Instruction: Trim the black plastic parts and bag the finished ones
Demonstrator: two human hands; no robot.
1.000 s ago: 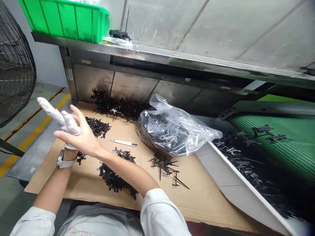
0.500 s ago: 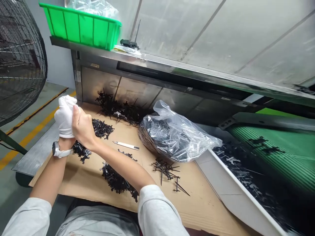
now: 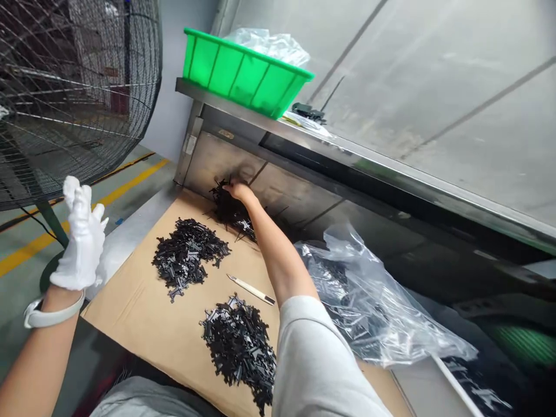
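My left hand [image 3: 81,237] wears a white glove and is raised at the left, off the cardboard, fingers loosely up and apart, holding nothing. A white watch sits on that wrist. My bare right hand [image 3: 238,191] reaches far forward onto the back pile of black plastic parts [image 3: 230,211] against the metal wall; its fingers curl down into the pile and are partly hidden. Two more piles of black parts lie on the cardboard sheet [image 3: 143,307]: a middle pile [image 3: 186,258] and a near pile [image 3: 241,344]. A small white-handled knife [image 3: 251,289] lies between them.
A clear plastic bag of black parts [image 3: 369,307] sits right of my arm. A green crate [image 3: 241,72] with plastic inside stands on the steel shelf above. A large black fan [image 3: 73,87] stands at the left. Yellow floor lines run below it.
My right hand has let go of the gloved left hand and reached forward to the back pile. My left hand has swung out to the left. The view has turned left.
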